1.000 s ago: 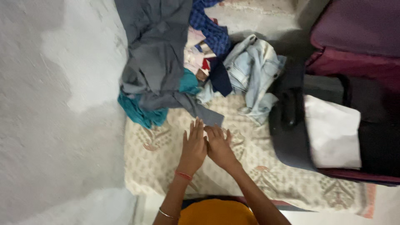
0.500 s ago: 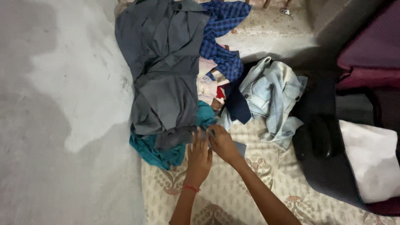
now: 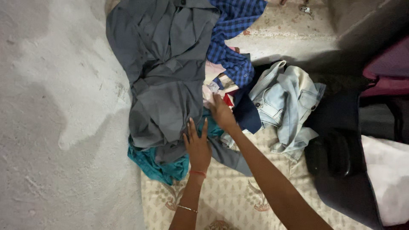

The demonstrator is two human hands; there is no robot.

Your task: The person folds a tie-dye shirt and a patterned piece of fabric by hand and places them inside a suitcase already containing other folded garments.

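A heap of clothes lies on the concrete floor and the edge of a patterned cream mat [image 3: 238,200]. A large grey garment [image 3: 166,72] covers its left side, with a teal cloth [image 3: 157,166] under it. My left hand [image 3: 197,145] rests flat with fingers spread on the grey garment's lower edge. My right hand [image 3: 220,111] reaches further into the heap, its fingers among pale pink and red clothes [image 3: 215,87] beside a dark navy piece [image 3: 247,113]. Whether the right hand grips anything is hidden.
A blue checked shirt [image 3: 232,38] and a light denim jacket [image 3: 283,100] lie in the heap. An open dark suitcase [image 3: 341,170] with a white folded cloth [image 3: 390,179] sits at the right. Bare concrete floor [image 3: 55,127] spreads to the left.
Both hands moved from the mat up into the heap. The right hand went deeper among the pink clothes; the left settled on the grey garment. The view shifted toward the pile.
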